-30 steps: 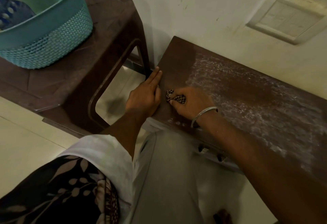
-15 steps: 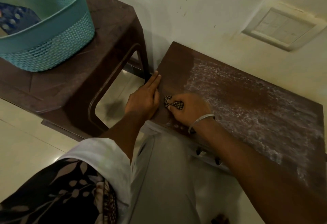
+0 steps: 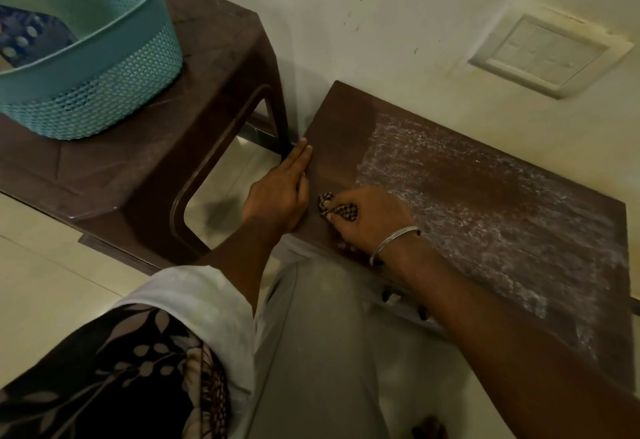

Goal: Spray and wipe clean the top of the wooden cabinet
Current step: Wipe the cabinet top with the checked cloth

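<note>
The brown wooden cabinet top stretches from the centre to the right, its middle and right part covered in whitish spray foam. Its left strip looks bare and dark. My right hand, with a metal bangle at the wrist, presses a small checkered cloth onto the top near its front left corner. My left hand lies flat along the cabinet's left edge, fingers together and pointing toward the wall. No spray bottle is in sight.
A brown plastic stool stands directly left of the cabinet, bearing a teal perforated basket. A pale wall with a switch plate rises behind the cabinet. My grey-trousered leg and pale floor tiles fill the foreground.
My view has drifted slightly, so the cabinet sits lower in the frame. My right hand with the cloth has shifted very little; my left hand stays on the left edge.
</note>
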